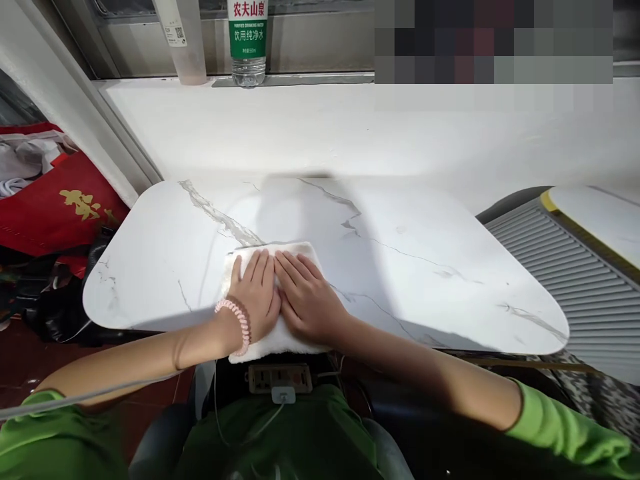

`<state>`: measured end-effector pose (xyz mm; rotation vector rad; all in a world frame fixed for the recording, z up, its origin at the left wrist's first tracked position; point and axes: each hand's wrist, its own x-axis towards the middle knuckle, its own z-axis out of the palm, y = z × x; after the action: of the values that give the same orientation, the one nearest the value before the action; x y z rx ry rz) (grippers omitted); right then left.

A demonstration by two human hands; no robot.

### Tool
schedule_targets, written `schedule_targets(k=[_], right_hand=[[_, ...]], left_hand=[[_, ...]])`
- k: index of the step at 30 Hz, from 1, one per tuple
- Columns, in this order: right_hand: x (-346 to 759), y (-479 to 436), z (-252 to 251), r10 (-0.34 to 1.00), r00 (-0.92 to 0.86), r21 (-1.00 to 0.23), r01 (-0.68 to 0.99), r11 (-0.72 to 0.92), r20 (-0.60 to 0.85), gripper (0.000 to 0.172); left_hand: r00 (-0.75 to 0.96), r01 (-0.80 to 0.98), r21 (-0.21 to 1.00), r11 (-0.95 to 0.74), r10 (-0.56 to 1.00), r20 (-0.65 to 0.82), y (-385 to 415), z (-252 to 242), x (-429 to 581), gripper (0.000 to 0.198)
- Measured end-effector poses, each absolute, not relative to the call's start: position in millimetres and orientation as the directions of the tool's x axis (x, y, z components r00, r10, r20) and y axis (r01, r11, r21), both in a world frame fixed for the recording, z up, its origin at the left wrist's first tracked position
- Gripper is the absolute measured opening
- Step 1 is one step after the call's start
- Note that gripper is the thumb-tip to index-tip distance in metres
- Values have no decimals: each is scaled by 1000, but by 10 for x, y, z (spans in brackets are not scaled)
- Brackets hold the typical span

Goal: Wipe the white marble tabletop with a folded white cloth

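Note:
A white cloth (300,341) lies folded at the front edge of the marble-patterned table (430,267), part of it reaching past that edge. My left hand (257,290) rests flat on the cloth, fingers stretched forward and the little finger spread from the others. A pink coiled band (243,320) circles the left wrist. Beside it, touching at the thumbs, my right hand (310,293) also presses flat on the cloth with straight fingers. Neither hand is wrapped around anything.
On the ledge behind the table stand a water bottle (249,47) and a translucent cup (187,47). A red bag (65,200) is at the left. A power strip (265,379) with a plugged-in charger sits below the table edge. A grey ridged panel (545,267) is at the right.

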<state>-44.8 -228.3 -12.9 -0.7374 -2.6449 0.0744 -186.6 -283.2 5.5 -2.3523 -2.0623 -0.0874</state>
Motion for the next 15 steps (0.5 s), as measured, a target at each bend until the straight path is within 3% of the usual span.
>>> schedule_targets(k=[7, 15], right_hand=[[-513, -1921, -142, 542, -771, -175, 515, 839, 332, 58], [-885, -471, -213, 592, -723, -223, 549, 805, 357, 52]], left_hand=[[152, 986, 63, -157, 986, 71, -2411, 9, -1938, 55], [48, 991, 121, -59, 994, 98, -995, -1, -2199, 52]])
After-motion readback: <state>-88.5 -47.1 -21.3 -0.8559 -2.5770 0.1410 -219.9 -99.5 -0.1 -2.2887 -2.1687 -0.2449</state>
